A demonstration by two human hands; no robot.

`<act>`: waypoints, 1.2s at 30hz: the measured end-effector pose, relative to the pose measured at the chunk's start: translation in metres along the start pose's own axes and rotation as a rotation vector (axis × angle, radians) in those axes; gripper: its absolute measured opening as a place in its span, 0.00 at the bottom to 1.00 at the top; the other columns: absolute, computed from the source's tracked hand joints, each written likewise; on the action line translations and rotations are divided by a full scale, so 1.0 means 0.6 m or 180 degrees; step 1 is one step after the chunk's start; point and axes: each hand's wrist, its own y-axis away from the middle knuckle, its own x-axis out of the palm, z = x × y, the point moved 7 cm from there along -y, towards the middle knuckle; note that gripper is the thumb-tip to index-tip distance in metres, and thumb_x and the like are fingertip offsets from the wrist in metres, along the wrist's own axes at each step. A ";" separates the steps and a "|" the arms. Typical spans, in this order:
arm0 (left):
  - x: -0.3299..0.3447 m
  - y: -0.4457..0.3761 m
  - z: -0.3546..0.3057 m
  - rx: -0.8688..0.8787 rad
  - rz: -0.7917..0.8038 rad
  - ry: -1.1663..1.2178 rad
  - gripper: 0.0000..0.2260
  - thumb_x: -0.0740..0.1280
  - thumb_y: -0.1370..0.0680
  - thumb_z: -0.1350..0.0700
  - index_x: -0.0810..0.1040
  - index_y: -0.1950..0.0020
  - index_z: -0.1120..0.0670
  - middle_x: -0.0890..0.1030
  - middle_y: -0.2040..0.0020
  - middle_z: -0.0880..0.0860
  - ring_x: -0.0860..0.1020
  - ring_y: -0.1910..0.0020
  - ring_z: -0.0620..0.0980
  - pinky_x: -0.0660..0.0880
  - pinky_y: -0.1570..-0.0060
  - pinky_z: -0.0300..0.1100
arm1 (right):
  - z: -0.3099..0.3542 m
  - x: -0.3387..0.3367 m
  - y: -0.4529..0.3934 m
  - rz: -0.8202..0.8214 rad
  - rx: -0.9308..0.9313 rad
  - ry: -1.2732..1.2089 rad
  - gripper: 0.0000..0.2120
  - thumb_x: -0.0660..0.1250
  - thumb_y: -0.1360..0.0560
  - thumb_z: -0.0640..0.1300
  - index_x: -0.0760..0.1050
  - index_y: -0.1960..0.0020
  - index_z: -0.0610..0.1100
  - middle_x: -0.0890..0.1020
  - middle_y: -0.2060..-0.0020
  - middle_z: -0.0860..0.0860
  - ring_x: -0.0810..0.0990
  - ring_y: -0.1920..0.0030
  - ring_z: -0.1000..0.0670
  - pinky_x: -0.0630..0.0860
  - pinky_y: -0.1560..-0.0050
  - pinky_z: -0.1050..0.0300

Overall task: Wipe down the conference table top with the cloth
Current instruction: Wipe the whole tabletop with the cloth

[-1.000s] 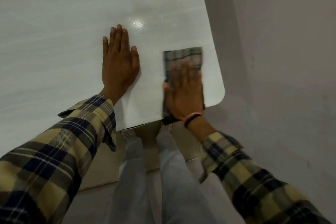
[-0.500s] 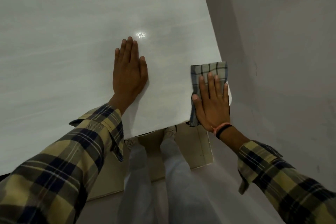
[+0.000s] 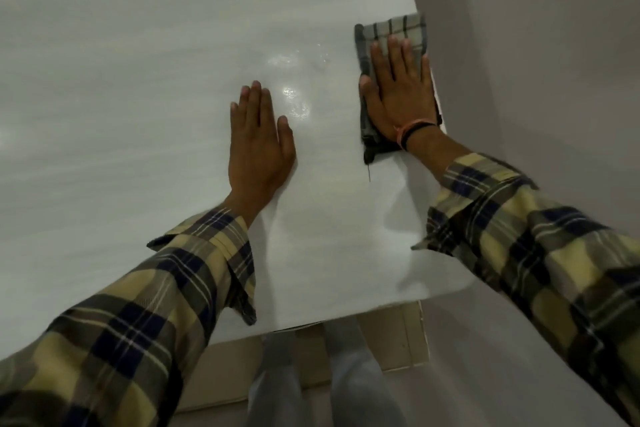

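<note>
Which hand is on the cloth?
The right hand, wristbands on, presses flat on the plaid cloth at the table's right edge; the left hand rests on bare tabletop.

A plain grey wall [image 3: 554,80] rises at right above pale floor [image 3: 502,392] tiles.

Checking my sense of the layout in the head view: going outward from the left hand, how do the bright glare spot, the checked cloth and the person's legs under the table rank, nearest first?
From the left hand, flat on the table top:
1. Glare spot, just right of its fingers.
2. Checked cloth, further right under the right hand, at the table's right edge.
3. Legs, below the near edge.
</note>
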 end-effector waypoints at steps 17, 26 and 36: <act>0.000 -0.006 0.011 -0.0118 0.0082 -0.0003 0.26 0.55 0.13 0.52 0.58 0.17 0.63 0.57 0.16 0.60 0.52 0.16 0.55 0.50 0.17 0.54 | 0.002 -0.025 -0.125 0.0017 -0.0014 0.0079 0.32 0.40 0.15 0.62 0.42 0.16 0.48 0.44 0.16 0.45 0.42 0.17 0.43 0.38 0.19 0.41; -0.003 -0.008 0.008 -0.0189 0.0105 0.0029 0.27 0.57 0.13 0.53 0.58 0.17 0.63 0.57 0.16 0.59 0.52 0.15 0.54 0.52 0.17 0.54 | 0.002 -0.006 -0.025 -0.0017 -0.0414 0.0126 0.31 0.43 0.14 0.59 0.43 0.16 0.47 0.45 0.16 0.46 0.42 0.17 0.44 0.40 0.18 0.42; -0.008 -0.006 0.001 -0.0218 0.0129 0.0056 0.27 0.57 0.13 0.53 0.58 0.17 0.62 0.57 0.16 0.58 0.51 0.15 0.52 0.50 0.17 0.52 | 0.005 -0.023 -0.099 -0.0054 -0.0523 0.0133 0.33 0.41 0.15 0.61 0.41 0.16 0.45 0.44 0.17 0.43 0.42 0.17 0.42 0.40 0.18 0.39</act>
